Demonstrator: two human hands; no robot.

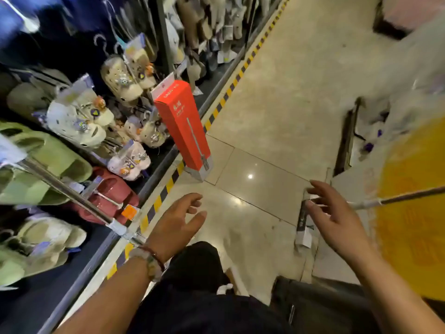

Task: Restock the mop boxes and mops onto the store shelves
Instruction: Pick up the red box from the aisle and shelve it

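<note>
A tall red mop box [183,126] with a grey base stands upright on the floor at the foot of the left shelf, leaning slightly against it. My left hand [177,225] reaches forward below it, fingers loosely spread and holding nothing, well short of the box. My right hand [337,218] is also out with relaxed fingers and nothing in it, hovering over a dark mop handle piece [302,220] with a white tag lying on the floor. A thin mop pole [397,197] runs in from the right, passing behind my right hand.
Left shelf racks [72,196] hold hanging slippers and clogs; a yellow-black hazard strip [166,189] marks their base. A large yellow object [414,208] fills the right side. White fluffy goods [397,100] lie at upper right. Tiled aisle floor [277,92] runs ahead.
</note>
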